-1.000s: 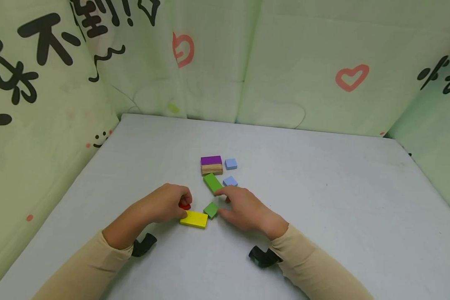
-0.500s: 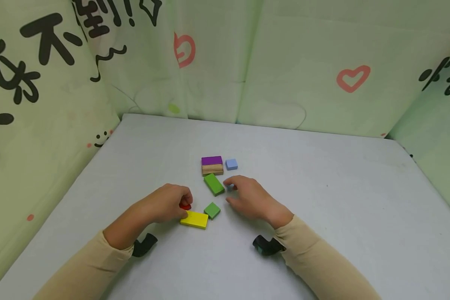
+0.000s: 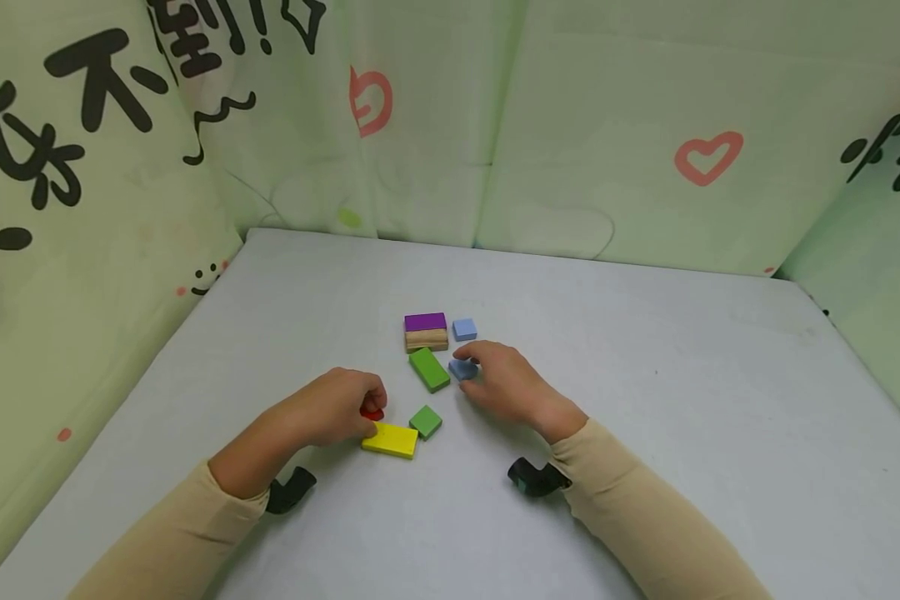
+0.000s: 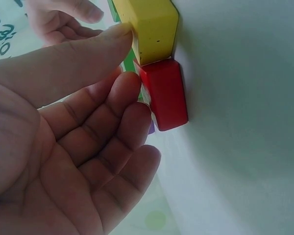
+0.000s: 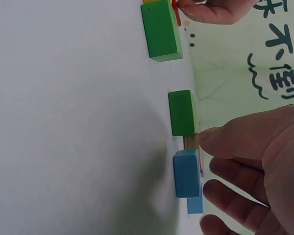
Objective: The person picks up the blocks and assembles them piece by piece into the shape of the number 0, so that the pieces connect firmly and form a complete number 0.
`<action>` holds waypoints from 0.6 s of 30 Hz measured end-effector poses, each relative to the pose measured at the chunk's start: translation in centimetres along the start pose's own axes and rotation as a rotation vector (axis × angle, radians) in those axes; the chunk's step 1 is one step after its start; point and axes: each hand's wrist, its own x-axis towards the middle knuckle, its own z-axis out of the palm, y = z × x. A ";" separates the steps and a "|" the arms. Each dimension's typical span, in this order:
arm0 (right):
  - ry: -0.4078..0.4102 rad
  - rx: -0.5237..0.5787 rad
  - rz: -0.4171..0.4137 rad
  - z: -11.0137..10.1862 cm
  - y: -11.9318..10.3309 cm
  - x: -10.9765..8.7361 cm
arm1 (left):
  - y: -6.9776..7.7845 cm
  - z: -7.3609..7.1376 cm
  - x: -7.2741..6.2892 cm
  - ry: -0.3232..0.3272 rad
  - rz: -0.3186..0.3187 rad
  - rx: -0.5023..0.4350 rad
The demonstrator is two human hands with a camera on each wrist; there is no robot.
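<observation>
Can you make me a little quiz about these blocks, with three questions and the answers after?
1. True or false: the red block sits beside the yellow block.
2. Fill in: the right hand is nearest a ___ block.
3. How many blocks look green?

Key:
1. True.
2. Blue; it's the nearer blue block.
3. Two: the farther green block and the nearer green block.

A curtained booth [image 3: 142, 208]; pale green printed cloth [image 3: 585, 108] hangs round three sides of a white table [image 3: 645, 433]; room beyond hidden.
</observation>
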 end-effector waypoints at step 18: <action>-0.011 0.090 -0.001 0.8 -1.0 0.5 | -0.1 0.0 -0.1 -0.001 0.011 -0.005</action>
